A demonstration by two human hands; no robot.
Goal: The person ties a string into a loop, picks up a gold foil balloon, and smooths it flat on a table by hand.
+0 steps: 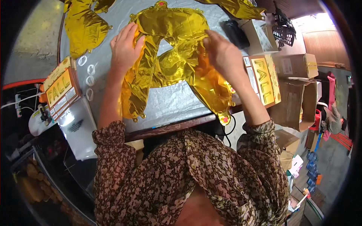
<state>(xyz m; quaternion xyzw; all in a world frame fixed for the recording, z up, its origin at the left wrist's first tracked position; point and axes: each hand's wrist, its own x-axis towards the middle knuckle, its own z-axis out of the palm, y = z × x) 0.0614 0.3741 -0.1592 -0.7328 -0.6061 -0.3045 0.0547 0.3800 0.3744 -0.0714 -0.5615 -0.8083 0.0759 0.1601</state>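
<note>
Apparently spreading and straightening a gold foil piece (pixel 171 69), at twelve o'clock on the silver-covered table (pixel 175 101), with one tabbed corner reaching past the near edge toward three. Touching one side at eleven o'clock with the left hand (pixel 124 47), grip loose, fingers extended along the foil. At one o'clock, bearing on the opposite side with the right hand (pixel 224 52), fingers curled; impossible to tell from this angle whether pinching or merely pressing. Likely calling next for light, even handling, easing both sides flat without creasing.

Readable between nine and ten o'clock, on a printed stack (pixel 59 91): "FALL". Repeated just past two o'clock, on a matching stack (pixel 263 81). Too small to read in both places: the finer print.
</note>
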